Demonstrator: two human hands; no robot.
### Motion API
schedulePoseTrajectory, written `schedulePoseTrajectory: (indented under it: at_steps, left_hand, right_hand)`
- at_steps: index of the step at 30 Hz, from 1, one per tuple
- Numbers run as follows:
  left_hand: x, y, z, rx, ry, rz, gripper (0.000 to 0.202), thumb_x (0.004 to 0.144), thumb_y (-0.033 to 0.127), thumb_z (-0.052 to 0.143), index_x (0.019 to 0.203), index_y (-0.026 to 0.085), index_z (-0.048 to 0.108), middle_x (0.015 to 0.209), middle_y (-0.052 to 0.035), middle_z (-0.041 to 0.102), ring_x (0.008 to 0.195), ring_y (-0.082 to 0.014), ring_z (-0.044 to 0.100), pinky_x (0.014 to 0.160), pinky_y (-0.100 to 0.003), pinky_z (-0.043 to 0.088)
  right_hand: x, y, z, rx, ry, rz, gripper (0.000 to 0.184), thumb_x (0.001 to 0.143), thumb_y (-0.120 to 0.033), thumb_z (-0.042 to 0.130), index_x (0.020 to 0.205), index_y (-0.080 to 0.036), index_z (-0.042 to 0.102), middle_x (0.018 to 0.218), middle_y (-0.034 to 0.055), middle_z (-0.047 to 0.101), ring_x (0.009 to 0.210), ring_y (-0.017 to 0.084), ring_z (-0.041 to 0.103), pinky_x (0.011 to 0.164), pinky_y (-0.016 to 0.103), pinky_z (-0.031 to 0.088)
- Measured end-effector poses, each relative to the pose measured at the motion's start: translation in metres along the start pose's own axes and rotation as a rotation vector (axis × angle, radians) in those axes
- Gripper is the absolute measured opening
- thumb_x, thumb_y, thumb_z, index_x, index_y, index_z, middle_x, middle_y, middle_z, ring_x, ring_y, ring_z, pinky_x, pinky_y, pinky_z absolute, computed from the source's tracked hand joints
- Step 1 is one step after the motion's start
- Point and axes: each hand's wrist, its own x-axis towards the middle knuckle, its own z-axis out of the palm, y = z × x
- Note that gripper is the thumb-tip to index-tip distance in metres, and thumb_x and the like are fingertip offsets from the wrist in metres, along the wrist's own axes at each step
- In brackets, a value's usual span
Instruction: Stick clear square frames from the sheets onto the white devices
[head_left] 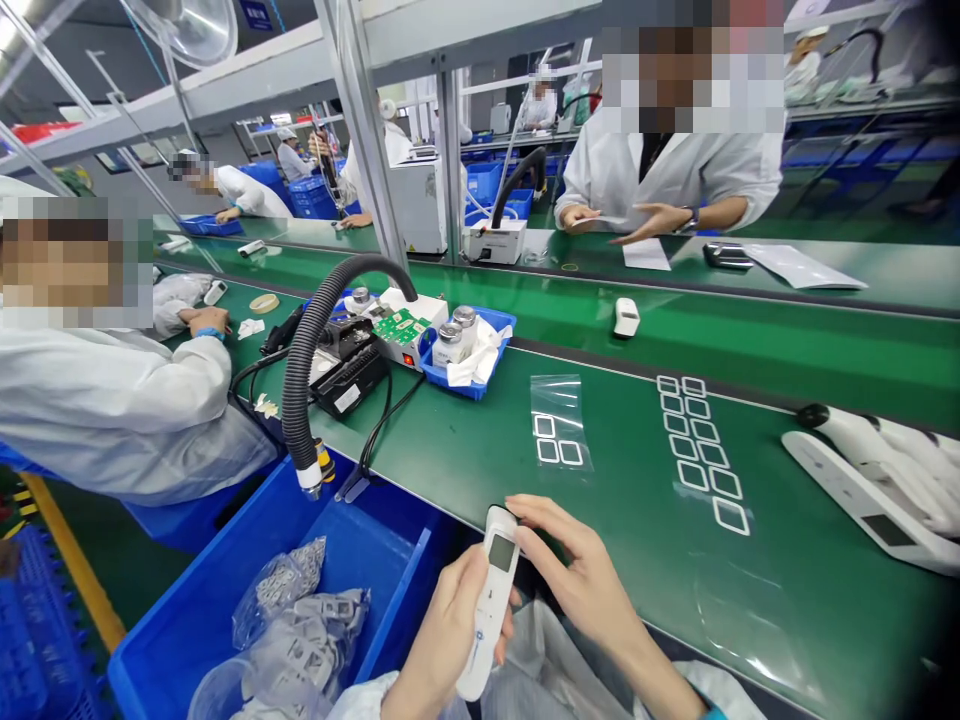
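Observation:
A white handheld infrared thermometer [489, 610] with a small grey screen and a dark tip is held tilted at the near edge of the bench. My left hand [442, 630] is closed around its body, thumb along the side by the screen. At the upper end, the thumb and fingers of my right hand [577, 570] grip the head beside the screen. Just beyond, white square frames [559, 452] lie on a clear film sheet. More such frames [691, 440] stand in two columns to the right.
A blue bin [405, 580] with bagged grey parts is at lower left, below a black flexible hose [300, 380]. A blue tray [487, 385] holds metal-topped bottles. White thermometer housings [877, 500] lie at right; another thermometer [626, 317] sits on the green belt. Co-workers sit left and opposite.

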Motion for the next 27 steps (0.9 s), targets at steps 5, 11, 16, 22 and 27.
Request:
schedulePoseTrajectory:
  at_steps: [5, 11, 16, 22, 27]
  left_hand:
    - [0.007, 0.006, 0.004, 0.158, -0.087, -0.015, 0.058, 0.088, 0.07, 0.04, 0.084, 0.015, 0.059, 0.058, -0.0029, 0.055, 0.04, -0.0103, 0.046, 0.039, -0.019, 0.033]
    - [0.027, 0.029, 0.001, 0.293, -0.326, -0.044, 0.051, 0.089, 0.061, 0.048, 0.095, 0.014, 0.063, 0.073, -0.0097, 0.065, 0.042, -0.0114, 0.049, 0.039, -0.021, 0.036]
    - [0.076, 0.059, 0.011, 0.344, -0.489, -0.068, 0.054, 0.087, 0.061, 0.052, 0.092, 0.011, 0.069, 0.074, -0.0127, 0.066, 0.052, -0.016, 0.058, 0.046, -0.023, 0.044]
    - [0.174, 0.084, 0.025, 0.255, -0.012, 0.33, 0.045, 0.081, 0.051, 0.065, 0.099, 0.009, 0.069, 0.104, -0.0163, 0.063, 0.092, -0.0246, 0.062, 0.057, -0.026, 0.056]
    - [0.216, 0.087, 0.037, 0.337, 0.028, 0.387, 0.022, 0.07, 0.027, 0.076, 0.082, 0.009, 0.071, 0.094, -0.0116, 0.059, 0.075, -0.0182, 0.061, 0.044, -0.022, 0.054]
  right_hand:
    - [0.009, 0.001, -0.019, 0.065, -0.138, 0.138, 0.025, 0.091, -0.037, 0.057, 0.099, -0.019, 0.073, 0.099, 0.0085, 0.066, 0.085, 0.018, 0.062, 0.077, 0.028, 0.05]
    - [0.014, -0.018, -0.065, -0.21, -0.456, 0.007, 0.023, 0.095, -0.032, 0.053, 0.114, -0.028, 0.066, 0.111, 0.0057, 0.061, 0.094, 0.017, 0.06, 0.084, 0.027, 0.046]
    - [0.028, -0.028, -0.102, -0.528, -0.548, -0.115, 0.012, 0.09, -0.03, 0.06, 0.099, -0.025, 0.066, 0.089, 0.003, 0.063, 0.079, 0.017, 0.057, 0.075, 0.028, 0.044]
    - [0.098, 0.041, -0.197, -0.512, 0.022, 0.177, 0.03, 0.077, -0.04, 0.069, 0.095, -0.015, 0.069, 0.065, 0.0013, 0.058, 0.054, 0.012, 0.048, 0.051, 0.024, 0.034]
    - [0.165, 0.095, -0.309, -0.643, 0.653, 0.654, 0.034, 0.077, -0.037, 0.067, 0.091, -0.006, 0.07, 0.066, 0.0083, 0.063, 0.06, 0.018, 0.057, 0.058, 0.028, 0.04]
